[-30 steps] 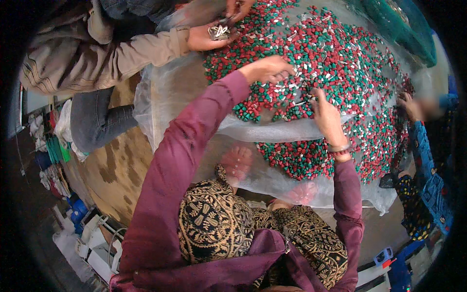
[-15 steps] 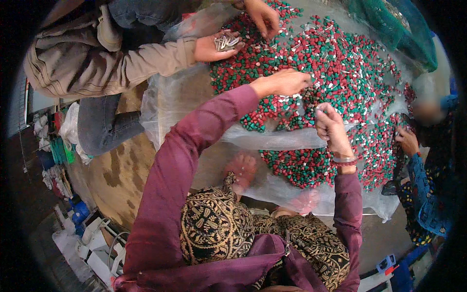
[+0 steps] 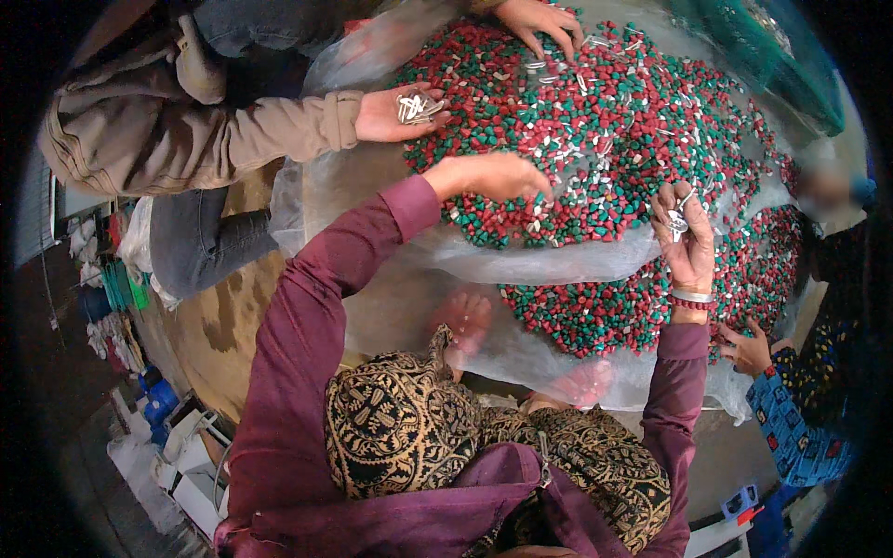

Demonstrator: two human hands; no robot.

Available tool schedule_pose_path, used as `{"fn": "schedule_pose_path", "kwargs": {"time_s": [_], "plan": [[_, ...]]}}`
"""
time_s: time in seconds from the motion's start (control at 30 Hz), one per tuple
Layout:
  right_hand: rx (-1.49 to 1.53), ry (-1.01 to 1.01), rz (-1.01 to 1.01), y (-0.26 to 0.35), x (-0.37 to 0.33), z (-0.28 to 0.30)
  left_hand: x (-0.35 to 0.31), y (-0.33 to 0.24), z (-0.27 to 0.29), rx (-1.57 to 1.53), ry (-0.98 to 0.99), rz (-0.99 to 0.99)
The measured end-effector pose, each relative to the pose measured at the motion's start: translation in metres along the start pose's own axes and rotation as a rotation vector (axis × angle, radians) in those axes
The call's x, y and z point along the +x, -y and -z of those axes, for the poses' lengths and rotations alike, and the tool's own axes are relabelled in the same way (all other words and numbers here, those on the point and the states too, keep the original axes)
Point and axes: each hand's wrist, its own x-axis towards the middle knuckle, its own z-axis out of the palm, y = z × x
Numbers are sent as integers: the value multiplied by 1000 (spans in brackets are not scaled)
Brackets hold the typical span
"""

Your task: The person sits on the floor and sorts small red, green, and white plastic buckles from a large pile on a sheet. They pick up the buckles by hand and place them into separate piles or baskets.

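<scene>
A wide heap of small red, green and white pieces (image 3: 577,139) lies spread in front of me. My left hand (image 3: 498,179) is just over its near left part; its fingers point right and are smeared by motion, so what they hold does not show. My right hand (image 3: 686,237) is raised above the near right of the heap, palm up with fingers curled. Several thin white pieces (image 3: 676,223) rest in that palm.
A translucent sheet (image 3: 558,268) lies under and across the heap. At left, a co-worker's upturned hand (image 3: 395,113) carries white slivers; their other hand (image 3: 539,23) touches the far edge. Another person's hand (image 3: 749,351) is at right. Green netting (image 3: 763,65) lies far right.
My left hand has moved left and slightly nearer. My right hand has shifted right and turned palm up, showing the white pieces. The person's hand at right has come nearer to me.
</scene>
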Motion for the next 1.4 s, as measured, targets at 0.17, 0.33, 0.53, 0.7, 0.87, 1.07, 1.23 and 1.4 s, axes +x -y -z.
{"fn": "schedule_pose_path", "kwargs": {"time_s": [0.17, 0.33, 0.53, 0.7, 0.87, 1.07, 1.23, 1.4], "plan": [[10, 133, -36, 3, -1, -6, 9, -36, 36, 119, -262, 208], [-218, -4, -107, 2, -3, -22, 30, -27, -3, 256, -87, 235], [-347, -55, -242, -14, -4, -19, 15, 2, 18, 470, -349, 404], [-459, -163, -217, -24, 11, -17, 6, -17, 2, 468, -329, 165], [-982, -233, -251, -28, 43, -18, 14, -14, -38, 703, -365, 59], [-2118, 95, 162, -51, 74, -1, 11, -21, -53, 828, -500, -11], [-2446, 328, 222, -78, 90, 10, 13, -22, -51, 720, -407, 104], [-2468, 252, 507, -101, 68, 22, -3, -35, -18, 363, -547, 346]]}}
